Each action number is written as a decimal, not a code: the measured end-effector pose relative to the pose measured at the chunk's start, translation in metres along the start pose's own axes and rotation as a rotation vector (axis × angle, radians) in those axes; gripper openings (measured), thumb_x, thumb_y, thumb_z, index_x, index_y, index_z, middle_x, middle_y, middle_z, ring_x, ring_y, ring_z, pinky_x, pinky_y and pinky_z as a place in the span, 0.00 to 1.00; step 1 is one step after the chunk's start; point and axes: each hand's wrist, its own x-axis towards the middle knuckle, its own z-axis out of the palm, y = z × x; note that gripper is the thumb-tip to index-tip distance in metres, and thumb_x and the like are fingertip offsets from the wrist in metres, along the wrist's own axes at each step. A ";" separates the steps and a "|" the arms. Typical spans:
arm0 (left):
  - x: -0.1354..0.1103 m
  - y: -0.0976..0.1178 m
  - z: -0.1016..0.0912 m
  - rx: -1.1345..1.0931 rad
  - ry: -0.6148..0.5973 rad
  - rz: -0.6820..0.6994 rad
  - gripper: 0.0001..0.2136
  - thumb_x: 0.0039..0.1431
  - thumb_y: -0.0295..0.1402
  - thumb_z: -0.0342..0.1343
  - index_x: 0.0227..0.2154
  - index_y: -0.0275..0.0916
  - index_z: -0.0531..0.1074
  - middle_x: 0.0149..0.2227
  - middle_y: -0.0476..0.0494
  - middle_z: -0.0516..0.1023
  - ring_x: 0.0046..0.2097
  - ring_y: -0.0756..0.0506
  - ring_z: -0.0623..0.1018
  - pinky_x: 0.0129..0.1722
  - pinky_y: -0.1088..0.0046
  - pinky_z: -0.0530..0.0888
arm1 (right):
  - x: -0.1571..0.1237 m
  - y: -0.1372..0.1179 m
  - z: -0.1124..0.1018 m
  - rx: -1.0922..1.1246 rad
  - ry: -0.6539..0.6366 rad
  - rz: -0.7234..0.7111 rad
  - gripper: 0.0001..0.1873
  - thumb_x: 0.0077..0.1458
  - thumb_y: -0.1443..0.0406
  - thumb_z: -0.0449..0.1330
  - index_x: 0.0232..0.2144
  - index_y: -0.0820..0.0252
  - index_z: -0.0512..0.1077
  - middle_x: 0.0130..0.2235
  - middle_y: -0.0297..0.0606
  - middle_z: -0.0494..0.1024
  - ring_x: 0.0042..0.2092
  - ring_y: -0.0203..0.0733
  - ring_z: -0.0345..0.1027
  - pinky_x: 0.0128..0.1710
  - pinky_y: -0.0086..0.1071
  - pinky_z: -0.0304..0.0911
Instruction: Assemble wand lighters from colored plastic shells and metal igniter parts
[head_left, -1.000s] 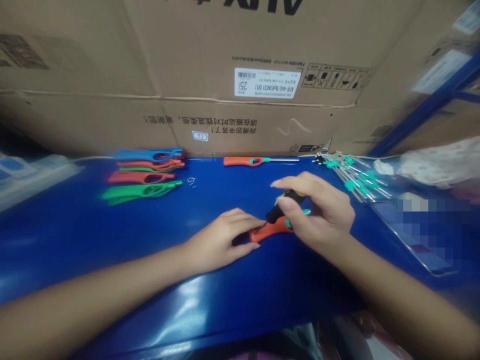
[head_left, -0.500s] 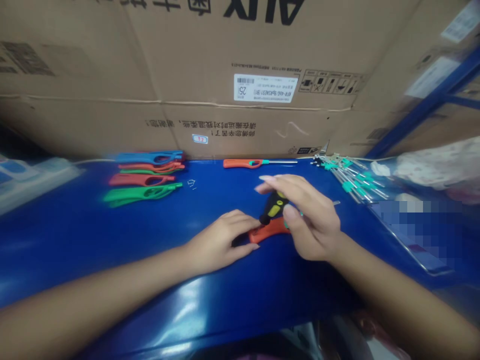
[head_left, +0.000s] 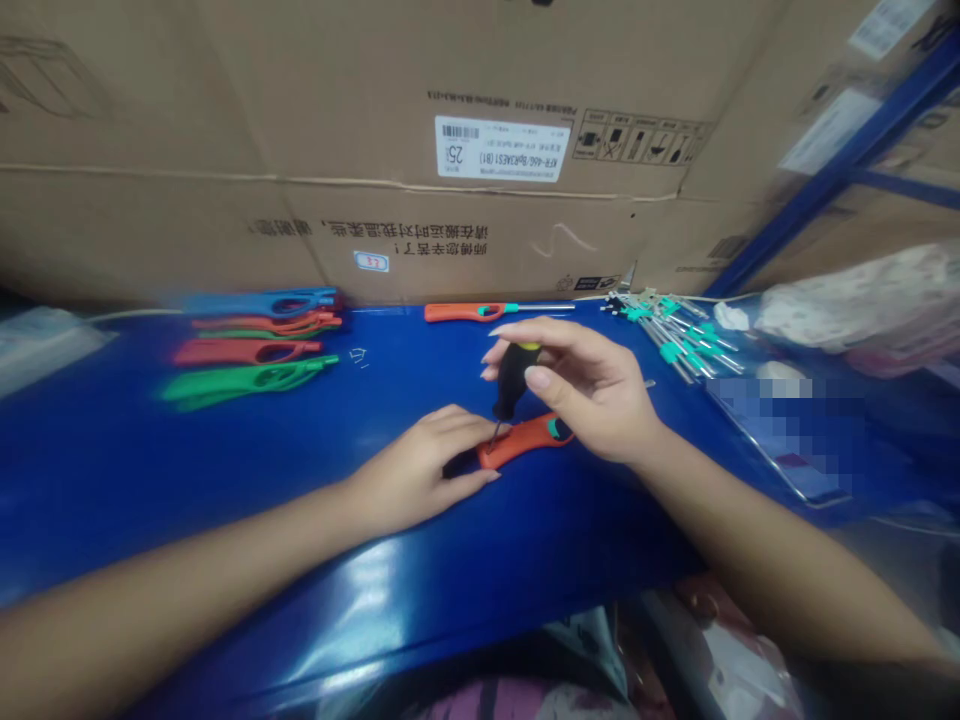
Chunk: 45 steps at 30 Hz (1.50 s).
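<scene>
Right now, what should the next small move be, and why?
Probably a slight twist of the screwdriver by the right hand: its tip appears set at the left end of the orange lighter, which the left hand grips.

Cardboard box (head_left: 315, 110) with upside-down label (head_left: 499, 150), blue bar (head_left: 862, 150), crumpled tissue (head_left: 730, 317) beside pale bundle (head_left: 825, 300)

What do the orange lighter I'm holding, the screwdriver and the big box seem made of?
Orange lighter: probably molded plastic, smooth, evenly coloured.
Screwdriver: dull black handle, plastic or rubber; thin, straight shaft, likely metal.
Box: likely cardboard, matte brown, with printed text.
</scene>
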 end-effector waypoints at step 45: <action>-0.001 0.003 0.003 0.019 0.003 -0.011 0.08 0.65 0.31 0.58 0.45 0.39 0.74 0.40 0.44 0.78 0.45 0.44 0.76 0.47 0.66 0.73 | -0.003 -0.019 0.013 -0.404 -0.011 -0.199 0.17 0.60 0.70 0.62 0.52 0.54 0.73 0.43 0.39 0.81 0.43 0.44 0.73 0.43 0.40 0.73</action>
